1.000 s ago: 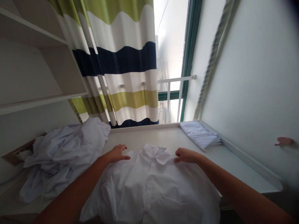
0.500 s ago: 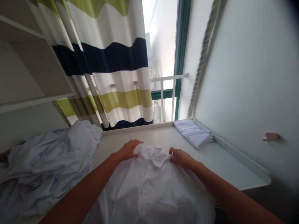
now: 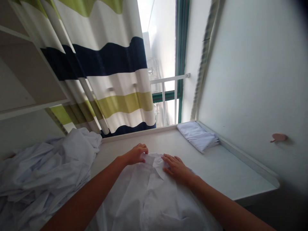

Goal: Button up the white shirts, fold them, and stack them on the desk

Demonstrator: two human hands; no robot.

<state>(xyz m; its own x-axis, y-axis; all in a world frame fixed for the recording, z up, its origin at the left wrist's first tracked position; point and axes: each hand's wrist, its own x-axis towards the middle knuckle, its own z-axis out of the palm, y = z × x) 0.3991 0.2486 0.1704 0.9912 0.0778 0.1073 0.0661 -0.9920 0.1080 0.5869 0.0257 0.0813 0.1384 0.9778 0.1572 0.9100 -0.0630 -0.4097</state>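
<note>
A white button-up shirt (image 3: 149,199) lies spread front-up on the white table (image 3: 216,166), collar away from me. My left hand (image 3: 134,154) curls its fingers over the left side of the collar (image 3: 152,159), pinching its edge. Flat on the right side of the collar lies my right hand (image 3: 175,167), fingers spread, pressing the cloth down. Both forearms reach in from the bottom edge.
A heap of crumpled white shirts (image 3: 45,173) fills the left of the table. A folded white shirt (image 3: 197,135) lies at the far right corner by the wall. Behind are a striped curtain (image 3: 108,80), a window rail (image 3: 168,96) and shelves (image 3: 24,80) at left.
Both hands have moved inward from the shirt's shoulders onto the collar. The right hand went from a pinch to lying flat. The view has shifted right.
</note>
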